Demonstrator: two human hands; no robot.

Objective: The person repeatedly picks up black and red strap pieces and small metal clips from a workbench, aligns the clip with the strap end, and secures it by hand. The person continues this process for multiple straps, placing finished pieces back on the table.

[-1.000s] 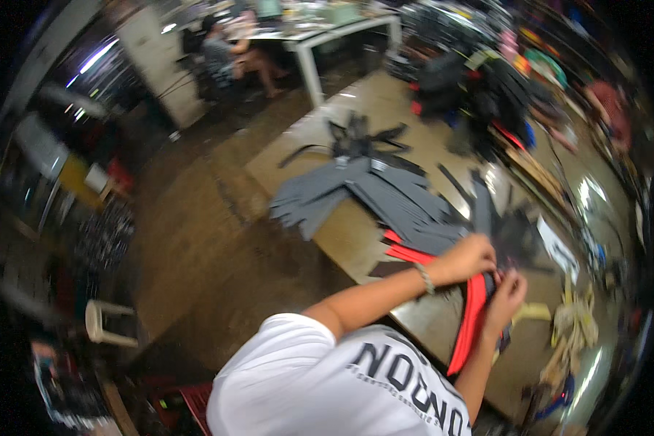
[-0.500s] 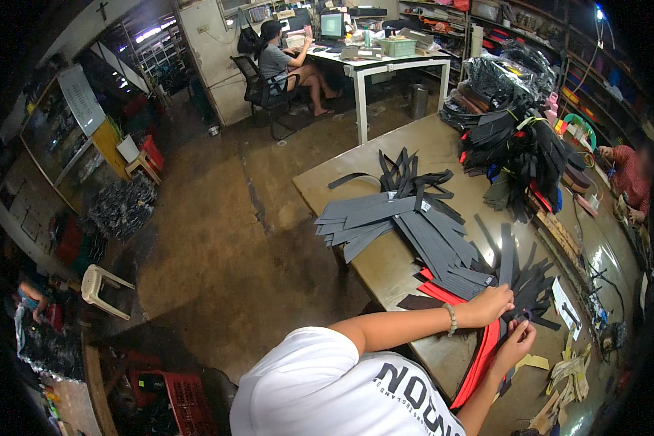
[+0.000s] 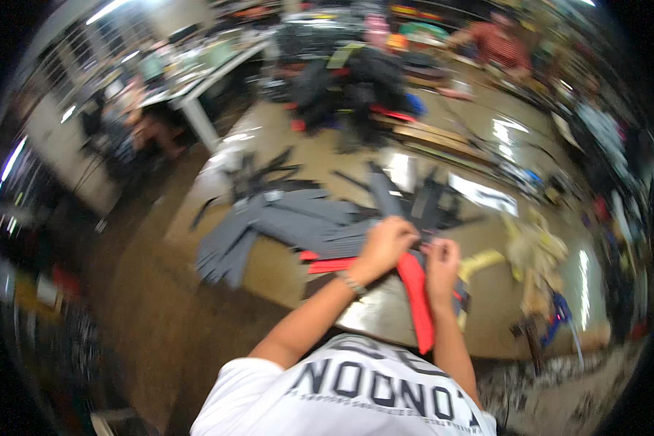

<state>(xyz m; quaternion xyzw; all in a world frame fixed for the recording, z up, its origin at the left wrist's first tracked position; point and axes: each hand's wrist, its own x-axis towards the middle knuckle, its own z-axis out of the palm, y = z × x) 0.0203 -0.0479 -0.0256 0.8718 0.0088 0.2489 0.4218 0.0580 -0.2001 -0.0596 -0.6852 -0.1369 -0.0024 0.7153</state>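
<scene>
My left hand (image 3: 386,245) and my right hand (image 3: 442,269) are close together over the table, fingers pinched at the near end of a bundle of dark strips (image 3: 429,202). A small purplish bit shows between the fingertips, too blurred to name. One wider grey strip (image 3: 384,190) stretches away just beyond my left hand. Bright red strips (image 3: 416,301) run below the hands toward my body. To the left, a fanned pile of grey strips (image 3: 291,219) lies crosswise, with thinner black strips (image 3: 265,174) behind it.
The metal-topped table (image 3: 269,305) holds a white paper (image 3: 483,195), pale yellowish gloves or cloth (image 3: 534,243) and a blue-handled tool (image 3: 559,311) at right. A heap of black bundles (image 3: 352,87) stands at the back. Across the table is a person in red (image 3: 498,47); another sits by the white desk (image 3: 196,120).
My view has swung to the right, so the table and hands now appear further left and the picture is blurred. The hands stay together at the dark strips.
</scene>
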